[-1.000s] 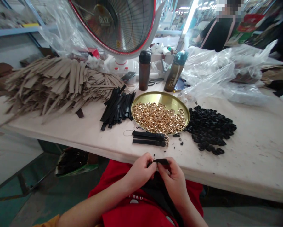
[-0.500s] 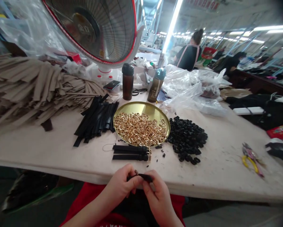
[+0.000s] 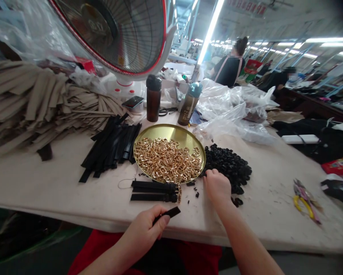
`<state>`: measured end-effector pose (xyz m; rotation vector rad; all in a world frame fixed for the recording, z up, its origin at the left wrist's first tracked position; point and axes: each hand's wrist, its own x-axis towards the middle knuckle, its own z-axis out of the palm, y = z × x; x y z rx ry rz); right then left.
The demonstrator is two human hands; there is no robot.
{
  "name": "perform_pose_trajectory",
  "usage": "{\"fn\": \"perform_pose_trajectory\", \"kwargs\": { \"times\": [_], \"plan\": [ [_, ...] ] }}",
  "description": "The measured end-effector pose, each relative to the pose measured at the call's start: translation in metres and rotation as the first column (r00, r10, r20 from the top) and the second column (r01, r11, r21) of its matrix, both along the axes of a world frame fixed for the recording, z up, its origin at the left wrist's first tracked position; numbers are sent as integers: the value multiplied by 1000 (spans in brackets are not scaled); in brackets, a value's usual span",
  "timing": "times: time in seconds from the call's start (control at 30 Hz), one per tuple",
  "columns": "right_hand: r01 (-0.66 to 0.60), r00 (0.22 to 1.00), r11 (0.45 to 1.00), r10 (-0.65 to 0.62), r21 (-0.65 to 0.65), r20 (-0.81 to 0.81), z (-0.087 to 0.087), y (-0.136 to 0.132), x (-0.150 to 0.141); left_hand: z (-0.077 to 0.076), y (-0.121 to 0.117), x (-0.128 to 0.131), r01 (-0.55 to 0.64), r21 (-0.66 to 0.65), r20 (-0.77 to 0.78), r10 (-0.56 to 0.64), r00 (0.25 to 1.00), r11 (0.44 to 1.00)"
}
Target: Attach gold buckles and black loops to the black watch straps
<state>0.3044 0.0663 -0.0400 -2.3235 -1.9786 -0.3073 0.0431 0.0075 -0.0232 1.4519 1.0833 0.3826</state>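
Observation:
My left hand (image 3: 148, 225) is closed on a short black strap (image 3: 171, 214) at the table's front edge, the strap's end sticking out past the thumb. At the left edge of a heap of small black loops (image 3: 231, 164), my right hand (image 3: 217, 185) reaches down with its fingertips bent against the pieces. What those fingertips grip, if anything, is hidden. A round gold tray (image 3: 185, 131) full of gold buckles (image 3: 167, 160) stands just left of that hand. Below the tray lie several black straps with buckles (image 3: 154, 191). More black straps (image 3: 114, 147) are piled left of the tray.
Long beige strips (image 3: 45, 95) are heaped at the left. Behind the tray stand a brown bottle (image 3: 153, 99), a blue-lidded bottle (image 3: 189, 105) and a large fan (image 3: 116, 38). Clear plastic bags (image 3: 234, 110) lie at the back. Yellow-handled pliers (image 3: 304, 202) rest at the right.
My right hand has left the strap and moved forward and right to the black loops. My left hand keeps the strap near the same place.

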Motion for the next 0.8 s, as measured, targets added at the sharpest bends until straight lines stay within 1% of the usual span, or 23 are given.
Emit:
{"fn": "perform_pose_trajectory", "kwargs": {
  "times": [0.03, 0.1, 0.13, 0.17, 0.2, 0.23, 0.27, 0.3, 0.33, 0.37, 0.4, 0.43, 0.47, 0.5, 0.53, 0.57, 0.6, 0.67, 0.73, 0.8],
  "plan": [
    [-1, 1000, 1000, 1, -7, 20, -1, 2, 0, 1, -1, -1, 2, -6, -1, -2, 1000, 1000],
    [-7, 999, 1000, 8, 27, -36, -2, 1, 2, 4, -2, -3, -5, -1, -5, 5, 1000, 1000],
    [-1, 994, 998, 7, 57, -112, -1, -1, 2, 6, -3, -3, -10, 12, -7, 10, 1000, 1000],
    [14, 972, 996, 6, 87, -233, 0, -5, 3, 9, -3, -3, -15, 28, -8, 16, 1000, 999],
    [33, 917, 994, 11, 103, -399, 3, -10, 1, 12, -2, -2, -22, 46, -7, 23, 1000, 999],
    [43, 809, 994, 21, 96, -587, 6, -16, -2, 15, -2, 0, -33, 68, -2, 33, 999, 997],
    [39, 648, 997, 24, 65, -762, 10, -23, -8, 19, -1, 2, -46, 93, 8, 46, 999, 995],
    [16, 448, 1000, 13, 23, -894, 15, -31, -16, 23, 0, 5, -63, 120, 23, 61, 998, 991],
    [-26, 239, 1000, -7, -13, -971, 19, -39, -27, 26, 0, 9, -83, 148, 40, 77, 996, 986],
    [-68, 52, 997, -31, -34, -998, 23, -48, -38, 30, 0, 12, -100, 174, 59, 91, 994, 980],
    [-102, -99, 994, -50, -40, -994, 26, -57, -51, 33, 0, 14, -112, 196, 73, 100, 992, 974],
    [-122, -210, 992, -59, -34, -976, 29, -65, -62, 35, -1, 16, -119, 220, 78, 104, 992, 968],
    [-126, -288, 992, -58, -23, -956, 31, -72, -73, 37, -3, 16, -121, 248, 72, 106, 992, 961],
    [-116, -336, 993, -48, -9, -941, 32, -78, -81, 38, -5, 16, -119, 282, 55, 108, 993, 952],
    [-96, -357, 995, -35, -1, -933, 31, -82, -88, 38, -8, 14, -115, 321, 29, 111, 993, 940],
    [-68, -358, 998, -22, 2, -934, 30, -86, -93, 39, -11, 12, -107, 359, -1, 116, 993, 927],
    [-43, -340, 999, -12, 2, -940, 29, -88, -97, 39, -14, 9, -96, 392, -32, 118, 992, 915],
    [-19, -277, 1000, -1, 5, -961, 25, -91, -100, 37, -20, 4, -61, 446, -87, 111, 990, 893],
    [-33, -204, 999, 4, 11, -979, 23, -94, -100, 35, -24, 0, -21, 488, -135, 99, 986, 873],
    [-54, -136, 998, 8, 16, -991, 22, -98, -99, 32, -27, -3, 3, 497, -167, 93, 982, 868]
  ]
}}
